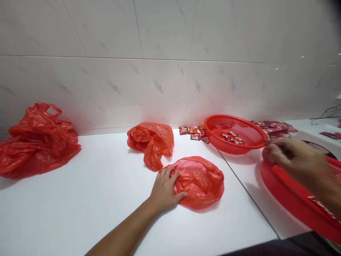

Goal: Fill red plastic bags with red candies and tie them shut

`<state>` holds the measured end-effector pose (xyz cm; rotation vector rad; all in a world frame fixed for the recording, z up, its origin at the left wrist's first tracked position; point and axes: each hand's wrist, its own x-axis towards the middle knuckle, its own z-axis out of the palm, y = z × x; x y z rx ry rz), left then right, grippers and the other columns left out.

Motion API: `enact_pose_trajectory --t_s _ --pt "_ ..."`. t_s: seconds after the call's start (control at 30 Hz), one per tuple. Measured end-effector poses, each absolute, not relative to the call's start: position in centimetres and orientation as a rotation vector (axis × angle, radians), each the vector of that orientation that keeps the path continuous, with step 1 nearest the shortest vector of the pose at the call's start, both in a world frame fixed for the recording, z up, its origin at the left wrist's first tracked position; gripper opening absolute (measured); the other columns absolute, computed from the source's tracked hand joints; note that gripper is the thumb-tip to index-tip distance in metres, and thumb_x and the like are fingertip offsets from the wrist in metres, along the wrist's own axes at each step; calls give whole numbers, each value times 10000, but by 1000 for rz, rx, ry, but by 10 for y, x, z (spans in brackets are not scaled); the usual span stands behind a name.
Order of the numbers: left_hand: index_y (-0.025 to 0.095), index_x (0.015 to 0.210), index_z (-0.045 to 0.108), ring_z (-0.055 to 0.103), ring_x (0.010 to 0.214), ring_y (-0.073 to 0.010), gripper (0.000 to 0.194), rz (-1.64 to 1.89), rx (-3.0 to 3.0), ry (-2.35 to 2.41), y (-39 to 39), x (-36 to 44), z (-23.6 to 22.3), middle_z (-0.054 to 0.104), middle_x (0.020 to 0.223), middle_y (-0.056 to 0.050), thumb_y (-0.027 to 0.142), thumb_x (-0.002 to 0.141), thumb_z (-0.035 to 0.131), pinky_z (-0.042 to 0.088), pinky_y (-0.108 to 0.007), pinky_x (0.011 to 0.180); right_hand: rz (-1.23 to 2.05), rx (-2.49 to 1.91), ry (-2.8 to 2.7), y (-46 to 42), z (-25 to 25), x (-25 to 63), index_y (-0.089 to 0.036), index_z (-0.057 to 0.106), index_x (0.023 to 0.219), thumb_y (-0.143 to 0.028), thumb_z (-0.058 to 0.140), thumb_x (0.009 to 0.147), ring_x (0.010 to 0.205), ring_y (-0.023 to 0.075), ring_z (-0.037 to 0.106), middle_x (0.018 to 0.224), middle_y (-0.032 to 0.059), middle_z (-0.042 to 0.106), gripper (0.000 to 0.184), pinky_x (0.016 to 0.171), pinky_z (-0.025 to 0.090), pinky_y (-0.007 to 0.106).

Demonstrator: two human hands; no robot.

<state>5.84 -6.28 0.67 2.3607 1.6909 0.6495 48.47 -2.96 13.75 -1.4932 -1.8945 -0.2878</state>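
Observation:
My left hand [165, 187] holds the left rim of a red plastic bag [199, 183], its thumb and fingers spread along the edge. The bag lies on the white table with its mouth spread open upward. Off to the right, my right hand [298, 160] is smeared by motion, above the near edge of a large red basket [287, 199]. Its fingers look pinched together, with something small and reddish at the tips that I cannot make out. Beyond it stands a smaller red basket [237, 147] with several small red packets [231, 138] inside.
Several more red and orange packets [194, 133] lie beside the small basket. A crumpled red bag [151, 142] sits behind the spread one, and a larger red bag [42, 142] at the far left. A packet pile [277, 126] lies against the tiled wall [165, 85].

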Motion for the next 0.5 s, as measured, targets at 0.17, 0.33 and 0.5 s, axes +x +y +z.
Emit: enact_pose_trajectory --t_s 0.17,0.33,0.5 --pt "265 1320 667 500 1367 -394 661 638 2421 1663 -64 65 5 582 1467 -133 543 747 841 406 -608 1171 272 -752 -2340 -53 100 327 -222 657 941 -151 550 974 816 148 634 952 43 684 132 730 503 265" --pt "219 1336 635 518 1347 -395 679 581 2374 1823 -66 58 4 570 1481 -156 510 751 817 420 -583 1144 13 -871 -2494 -12 1 239 -191 690 839 -135 624 911 757 179 564 867 44 660 113 633 424 284" --pt "182 1408 582 504 1366 -398 800 598 2287 1948 -61 55 5 590 1448 -163 532 728 813 385 -569 1170 22 -851 -2581 2 -18 237 -186 717 902 -157 568 983 816 186 584 941 68 663 172 868 500 376"
